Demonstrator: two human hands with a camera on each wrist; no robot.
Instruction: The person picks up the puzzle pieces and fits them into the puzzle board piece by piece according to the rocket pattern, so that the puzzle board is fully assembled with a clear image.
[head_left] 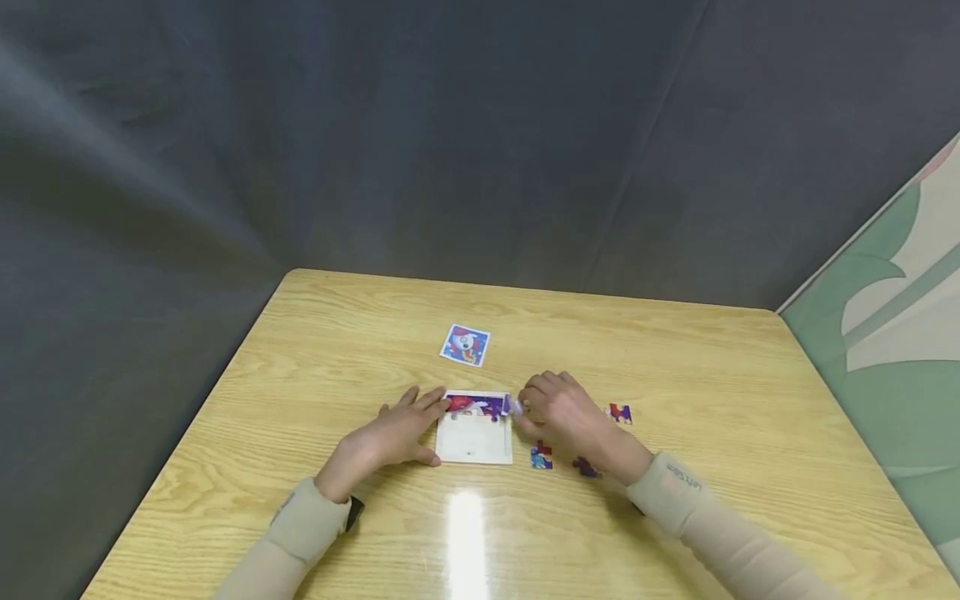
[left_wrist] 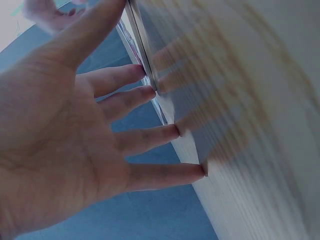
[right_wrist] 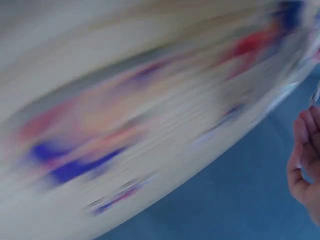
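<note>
A white puzzle tray (head_left: 474, 442) lies on the table, with joined jigsaw pieces (head_left: 480, 406) in red, white and purple along its far edge. My left hand (head_left: 393, 429) rests at the tray's left side. Its fingers are spread and fairly straight in the left wrist view, with the tips touching the tray edge and tabletop. At the tray's upper right corner, my right hand (head_left: 566, 412) pinches a puzzle piece (head_left: 516, 407) between thumb and fingers. The fingertips partly hide that piece. Only part of the right hand shows in the right wrist view, which is blurred.
Loose puzzle pieces lie right of the tray: a blue and red one (head_left: 542, 456), a dark purple one (head_left: 587, 467) and a red and purple one (head_left: 620, 413). Behind the tray is a small picture card (head_left: 465, 345). A dark curtain (head_left: 480, 150) hangs beyond the wooden table (head_left: 360, 321).
</note>
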